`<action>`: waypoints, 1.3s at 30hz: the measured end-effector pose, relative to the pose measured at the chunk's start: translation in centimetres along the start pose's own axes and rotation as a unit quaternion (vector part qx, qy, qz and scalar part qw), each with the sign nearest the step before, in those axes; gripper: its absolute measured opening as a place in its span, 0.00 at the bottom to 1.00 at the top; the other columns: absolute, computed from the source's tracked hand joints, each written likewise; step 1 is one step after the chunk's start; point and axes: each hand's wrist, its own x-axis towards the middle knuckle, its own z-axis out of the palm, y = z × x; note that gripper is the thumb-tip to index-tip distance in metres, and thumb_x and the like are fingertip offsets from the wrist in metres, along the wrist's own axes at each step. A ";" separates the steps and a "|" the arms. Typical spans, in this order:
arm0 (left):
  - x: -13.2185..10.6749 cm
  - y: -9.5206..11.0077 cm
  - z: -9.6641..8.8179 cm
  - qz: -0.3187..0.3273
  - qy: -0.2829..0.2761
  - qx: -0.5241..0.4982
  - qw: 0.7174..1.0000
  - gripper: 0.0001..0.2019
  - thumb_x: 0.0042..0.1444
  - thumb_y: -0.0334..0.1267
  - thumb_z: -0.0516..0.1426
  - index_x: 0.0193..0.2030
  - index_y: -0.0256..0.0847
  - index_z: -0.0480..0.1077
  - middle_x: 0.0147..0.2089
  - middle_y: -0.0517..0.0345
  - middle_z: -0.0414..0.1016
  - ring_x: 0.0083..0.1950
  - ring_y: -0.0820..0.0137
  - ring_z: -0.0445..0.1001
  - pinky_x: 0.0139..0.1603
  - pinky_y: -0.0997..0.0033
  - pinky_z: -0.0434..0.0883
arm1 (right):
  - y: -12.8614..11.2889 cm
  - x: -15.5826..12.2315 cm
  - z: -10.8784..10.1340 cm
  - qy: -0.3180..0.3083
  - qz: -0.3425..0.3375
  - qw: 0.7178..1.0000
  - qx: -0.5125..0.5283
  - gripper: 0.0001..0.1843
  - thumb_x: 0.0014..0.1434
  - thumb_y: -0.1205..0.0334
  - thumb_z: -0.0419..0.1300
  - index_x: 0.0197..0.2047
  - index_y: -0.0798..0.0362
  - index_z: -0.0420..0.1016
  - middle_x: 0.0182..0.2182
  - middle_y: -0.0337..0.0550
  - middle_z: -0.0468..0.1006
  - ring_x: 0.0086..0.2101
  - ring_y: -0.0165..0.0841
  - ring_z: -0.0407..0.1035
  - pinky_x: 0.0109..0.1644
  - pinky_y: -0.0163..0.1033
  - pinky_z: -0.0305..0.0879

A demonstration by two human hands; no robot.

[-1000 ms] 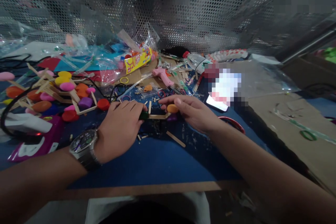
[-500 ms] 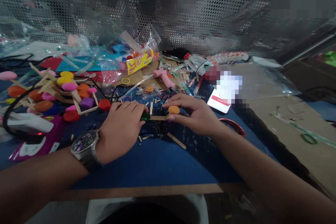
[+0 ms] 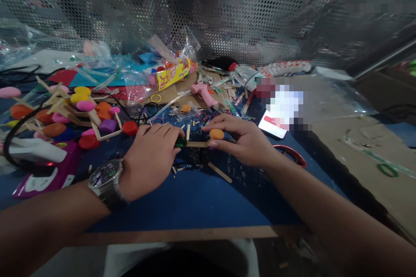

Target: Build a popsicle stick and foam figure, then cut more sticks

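A small craft-stick frame (image 3: 197,143) lies between my hands, with coloured rounded pieces at its ends and a short stick standing up near its left end. My left hand (image 3: 152,153), wearing a watch (image 3: 105,177), closes on the dark green piece (image 3: 180,142) at the left end. At the other end, the fingers and thumb of my right hand (image 3: 247,140) grip around the orange oval piece (image 3: 216,134). A bit of purple shows under the right thumb. A loose craft stick (image 3: 220,172) rests on the blue table just below.
Similar stick frames with colourful pieces (image 3: 74,112) pile up at left, by a purple box (image 3: 69,156) with a cable. Behind my hands are a pink glue gun (image 3: 203,91), a yellow-labelled bag (image 3: 173,73) and scraps. A phone (image 3: 273,125) and red-handled scissors (image 3: 292,155) lie right.
Both hands keep their hold on the craft-stick frame with almost no movement. The whole view has shifted very slightly.
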 end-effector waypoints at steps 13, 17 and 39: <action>-0.1 0.0 0.0 0.006 0.002 0.002 1.000 0.09 0.66 0.32 0.57 0.52 0.40 0.70 0.49 0.50 0.78 0.53 0.54 0.74 0.54 0.52 0.66 | -0.3 0.2 0.2 0.010 -0.018 1.000 0.023 0.20 0.61 0.49 0.70 0.54 0.46 0.83 0.48 0.48 0.82 0.49 0.39 0.77 0.57 0.48 0.73; 0.0 0.0 0.0 0.008 0.004 0.005 1.000 0.09 0.66 0.31 0.57 0.52 0.40 0.70 0.49 0.50 0.78 0.53 0.53 0.74 0.54 0.51 0.66 | -0.4 0.2 0.4 0.008 -0.012 1.000 0.022 0.15 0.64 0.49 0.67 0.50 0.46 0.85 0.47 0.47 0.82 0.47 0.38 0.77 0.54 0.46 0.73; 0.0 0.2 -0.3 0.000 -0.013 0.009 1.000 0.09 0.67 0.32 0.57 0.53 0.39 0.71 0.50 0.48 0.77 0.54 0.52 0.74 0.55 0.49 0.66 | -1.0 0.4 0.8 0.001 0.118 0.982 0.150 0.30 0.67 0.36 0.58 0.62 0.47 0.75 0.44 0.44 0.81 0.44 0.34 0.75 0.50 0.40 0.74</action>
